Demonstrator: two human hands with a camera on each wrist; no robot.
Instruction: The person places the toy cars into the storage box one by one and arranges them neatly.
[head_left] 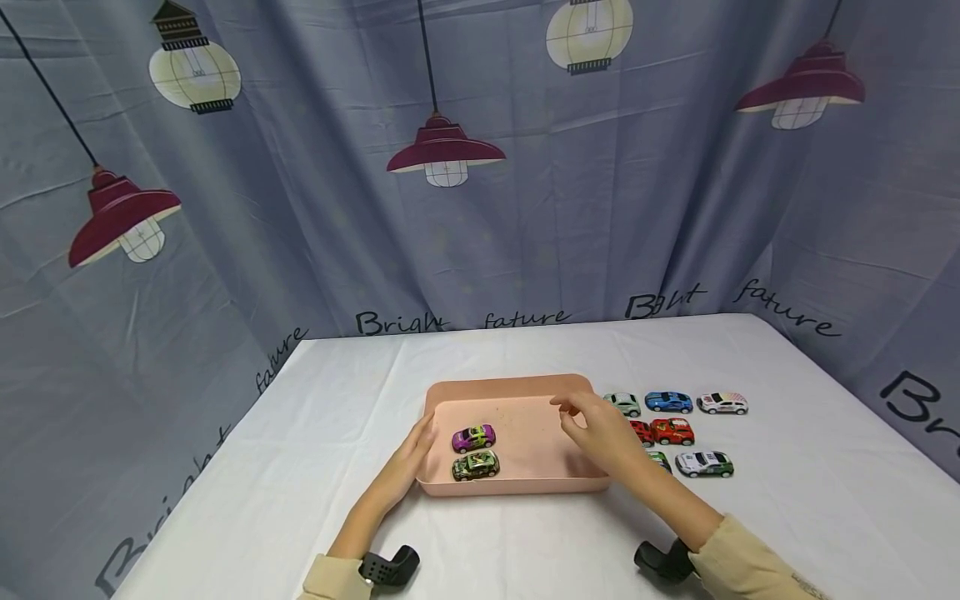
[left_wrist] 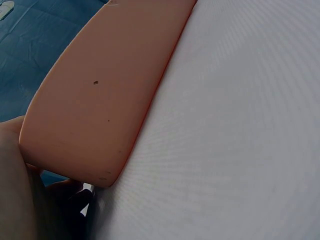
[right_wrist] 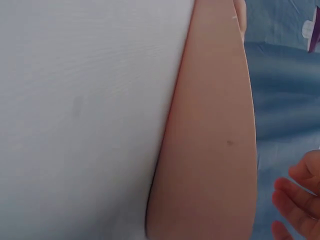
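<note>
A shallow pink tray (head_left: pixel 517 486) lies on the table, with a purple and yellow-green toy car (head_left: pixel 473 438) and a dark green patterned toy car (head_left: pixel 476 465) in its left part. Against the tray's left end rests my left hand (head_left: pixel 405 458), fingers extended along the wall; in the left wrist view the hand is partly hidden behind the tray's corner. My right hand (head_left: pixel 600 429) hovers over the tray's right end, its fingers loosely bent. Nothing shows between thumb and fingers (right_wrist: pixel 295 202) in the right wrist view.
Right of the tray stand several toy cars: a blue one (head_left: pixel 668 402), a white and pink one (head_left: pixel 722 403), a red one (head_left: pixel 672 431) and a white and green one (head_left: pixel 704 464). Others are partly covered by my right hand. A grey-blue curtain (head_left: pixel 525 250) hangs behind the white-covered table (head_left: pixel 360 375).
</note>
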